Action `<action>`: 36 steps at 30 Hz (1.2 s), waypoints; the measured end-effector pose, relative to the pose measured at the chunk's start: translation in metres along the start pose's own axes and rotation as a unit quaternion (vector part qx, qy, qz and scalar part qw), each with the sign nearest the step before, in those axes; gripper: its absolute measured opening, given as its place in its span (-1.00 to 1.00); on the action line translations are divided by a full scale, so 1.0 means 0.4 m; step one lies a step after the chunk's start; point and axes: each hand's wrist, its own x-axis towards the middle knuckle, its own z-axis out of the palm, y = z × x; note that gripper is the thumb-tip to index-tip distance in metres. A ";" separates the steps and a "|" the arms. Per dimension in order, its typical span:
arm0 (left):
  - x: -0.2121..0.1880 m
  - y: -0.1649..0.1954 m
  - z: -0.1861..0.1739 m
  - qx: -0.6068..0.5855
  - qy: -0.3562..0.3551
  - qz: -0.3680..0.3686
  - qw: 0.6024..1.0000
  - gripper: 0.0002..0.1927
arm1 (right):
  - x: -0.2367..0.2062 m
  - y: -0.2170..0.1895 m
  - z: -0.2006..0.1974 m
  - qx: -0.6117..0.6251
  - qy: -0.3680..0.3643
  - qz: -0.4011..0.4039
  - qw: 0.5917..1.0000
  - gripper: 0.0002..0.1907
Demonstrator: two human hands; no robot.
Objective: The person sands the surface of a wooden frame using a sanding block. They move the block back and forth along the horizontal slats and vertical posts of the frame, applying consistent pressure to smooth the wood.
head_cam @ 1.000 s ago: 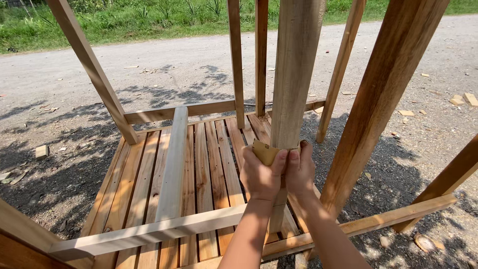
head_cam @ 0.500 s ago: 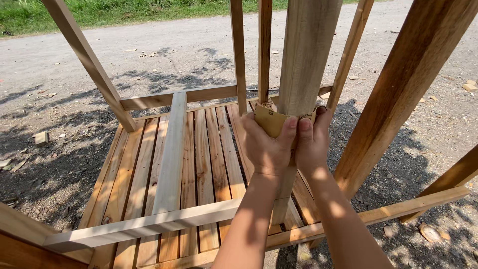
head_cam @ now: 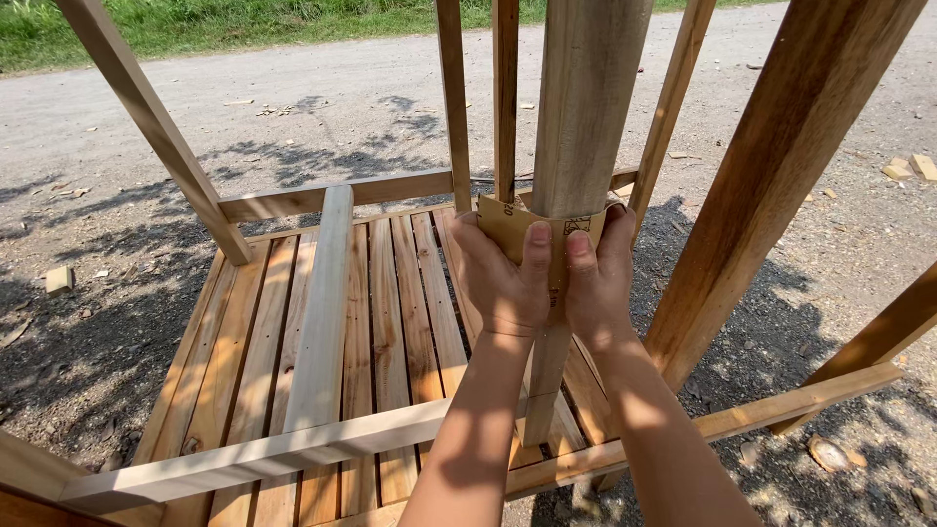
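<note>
Both hands were wrapped around a tall wooden post [head_cam: 586, 107] that stood near the right edge of a slatted wooden floor [head_cam: 390, 303]. The left hand [head_cam: 503, 278] and the right hand [head_cam: 597, 278] were closed tight on a sheet of brown sandpaper [head_cam: 517, 226], pressing it flat around the post. The thumbs sat side by side on the front of the paper. To rub the wood well, I think the paper should stay snug all the way around, with both hands pushing evenly, so no spot gets missed and the paper does not slip or tear. A loose pale plank [head_cam: 322, 312] lay across the slats toward the left edge of the floor. Thin upright sticks [head_cam: 454, 98] stood just behind the post at the far edge. A thick slanted beam [head_cam: 781, 166] leaned close on the right, and it looked like it could bump the right elbow. A low rail [head_cam: 293, 449] ran along the near edge under the arms. Past the frame there was gravel ground [head_cam: 322, 117] with small wood scraps [head_cam: 59, 280] and grass [head_cam: 195, 24] far off.
</note>
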 end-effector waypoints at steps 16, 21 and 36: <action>-0.027 0.015 0.008 0.093 0.005 -0.016 0.996 -0.11 | -0.032 0.027 -0.002 0.001 0.036 0.038 0.999 -0.21; -0.126 0.013 -0.062 0.143 -0.065 -0.073 0.985 -0.02 | -0.158 0.049 0.010 -0.046 0.009 0.053 0.997 -0.09; 0.394 0.373 0.115 0.125 0.096 0.068 0.985 -0.12 | 0.441 -0.341 0.028 0.065 0.025 -0.046 0.996 -0.30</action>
